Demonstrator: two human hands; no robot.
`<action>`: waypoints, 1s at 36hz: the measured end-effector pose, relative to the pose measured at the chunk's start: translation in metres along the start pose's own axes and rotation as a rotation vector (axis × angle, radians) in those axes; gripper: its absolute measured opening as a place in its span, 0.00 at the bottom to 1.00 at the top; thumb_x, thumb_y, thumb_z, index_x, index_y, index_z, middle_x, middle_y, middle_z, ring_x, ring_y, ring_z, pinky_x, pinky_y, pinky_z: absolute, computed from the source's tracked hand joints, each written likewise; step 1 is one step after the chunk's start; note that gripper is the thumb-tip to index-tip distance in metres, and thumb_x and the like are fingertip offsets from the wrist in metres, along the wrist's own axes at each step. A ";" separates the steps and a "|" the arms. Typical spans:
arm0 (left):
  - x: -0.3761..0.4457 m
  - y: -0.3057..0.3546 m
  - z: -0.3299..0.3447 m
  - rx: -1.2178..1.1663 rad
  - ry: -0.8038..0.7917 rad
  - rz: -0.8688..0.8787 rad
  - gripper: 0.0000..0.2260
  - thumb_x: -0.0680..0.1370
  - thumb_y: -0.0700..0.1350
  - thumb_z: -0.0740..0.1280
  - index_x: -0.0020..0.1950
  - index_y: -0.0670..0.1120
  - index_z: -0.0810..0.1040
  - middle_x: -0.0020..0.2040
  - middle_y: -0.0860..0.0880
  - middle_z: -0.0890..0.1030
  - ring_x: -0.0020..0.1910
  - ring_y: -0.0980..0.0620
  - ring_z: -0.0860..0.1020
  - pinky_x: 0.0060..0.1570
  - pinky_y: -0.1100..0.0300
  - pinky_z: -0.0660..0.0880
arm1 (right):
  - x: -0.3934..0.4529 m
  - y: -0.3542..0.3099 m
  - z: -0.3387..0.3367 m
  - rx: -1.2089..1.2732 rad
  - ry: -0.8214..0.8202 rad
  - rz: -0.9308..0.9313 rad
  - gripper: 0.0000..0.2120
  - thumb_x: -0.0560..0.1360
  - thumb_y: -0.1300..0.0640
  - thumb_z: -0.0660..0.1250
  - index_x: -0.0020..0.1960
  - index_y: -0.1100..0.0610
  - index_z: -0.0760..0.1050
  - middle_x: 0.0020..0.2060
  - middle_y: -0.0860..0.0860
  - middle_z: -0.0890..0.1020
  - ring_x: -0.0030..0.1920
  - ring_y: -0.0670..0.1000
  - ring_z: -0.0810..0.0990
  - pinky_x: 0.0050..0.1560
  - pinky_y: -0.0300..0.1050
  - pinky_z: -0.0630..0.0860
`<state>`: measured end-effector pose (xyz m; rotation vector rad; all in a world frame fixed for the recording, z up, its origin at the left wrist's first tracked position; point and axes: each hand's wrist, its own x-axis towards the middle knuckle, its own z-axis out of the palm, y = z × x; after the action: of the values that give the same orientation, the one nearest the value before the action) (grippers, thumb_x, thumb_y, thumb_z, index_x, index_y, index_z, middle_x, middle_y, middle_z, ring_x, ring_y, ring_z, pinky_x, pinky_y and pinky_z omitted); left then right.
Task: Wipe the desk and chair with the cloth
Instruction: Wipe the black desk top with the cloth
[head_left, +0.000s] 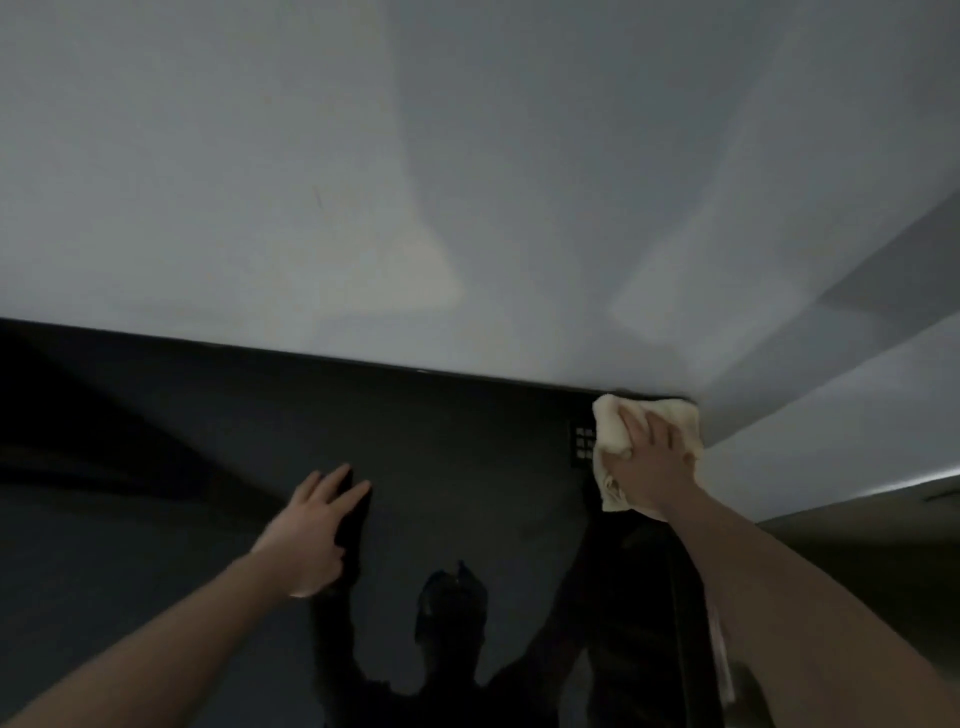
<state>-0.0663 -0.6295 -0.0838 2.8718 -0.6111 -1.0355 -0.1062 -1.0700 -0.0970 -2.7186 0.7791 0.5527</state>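
Item: two bare forearms, entering from the lower corners and reaching forward over a dark, glossy surface (218, 415).

Item: reflection (452, 639), dim, of a person's silhouette with both arms raised, seen in the gloss between the forearms at the near edge.

Item: left hand (311, 530), mid-left. Fingers straight and slightly spread, palm down, resting flat on the dark surface. Holds nothing. Its own dark reflection lies just beside the fingers.

Item: right hand (649, 467), right of centre and farther out than the left, well apart from it. Palm and fingers lie on top of the cloth, pressing it against the surface; fingers look fairly straight, though blur hides whether any curl round the fabric.

Item: cloth (613, 431), cream-white, rumpled, under the right hand at the far right corner of the surface. Its upper edge touches the far rim where the surface meets the wall; a loose flap hangs toward the viewer beside the wrist.

Item: small panel of pale squares (583, 444), just left of the cloth, detail too dim to read.

Item: wall (467, 182), pale grey, plain, rising behind the far rim, crossed by soft shadows.
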 end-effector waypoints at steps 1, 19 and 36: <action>-0.005 0.017 0.011 -0.023 0.013 0.013 0.40 0.78 0.48 0.67 0.84 0.56 0.47 0.84 0.49 0.41 0.82 0.41 0.43 0.81 0.50 0.50 | -0.009 0.007 0.001 0.007 0.000 -0.006 0.38 0.80 0.42 0.60 0.82 0.45 0.43 0.79 0.53 0.51 0.78 0.59 0.49 0.76 0.63 0.54; -0.082 0.130 0.062 0.082 -0.170 -0.029 0.58 0.72 0.55 0.78 0.83 0.53 0.35 0.82 0.50 0.31 0.81 0.37 0.38 0.75 0.40 0.64 | -0.223 0.090 0.098 -0.112 -0.167 -0.135 0.40 0.77 0.39 0.57 0.82 0.47 0.40 0.81 0.56 0.46 0.79 0.68 0.50 0.72 0.74 0.59; -0.073 0.131 0.075 0.052 -0.180 -0.053 0.58 0.73 0.50 0.78 0.82 0.51 0.33 0.80 0.48 0.27 0.80 0.33 0.35 0.75 0.33 0.59 | -0.227 0.107 0.095 -0.103 -0.120 -0.230 0.39 0.76 0.32 0.55 0.81 0.41 0.42 0.79 0.54 0.47 0.79 0.65 0.48 0.75 0.69 0.53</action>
<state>-0.2101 -0.7157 -0.0775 2.8738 -0.5819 -1.3157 -0.3706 -1.0229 -0.1005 -2.7862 0.4116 0.7116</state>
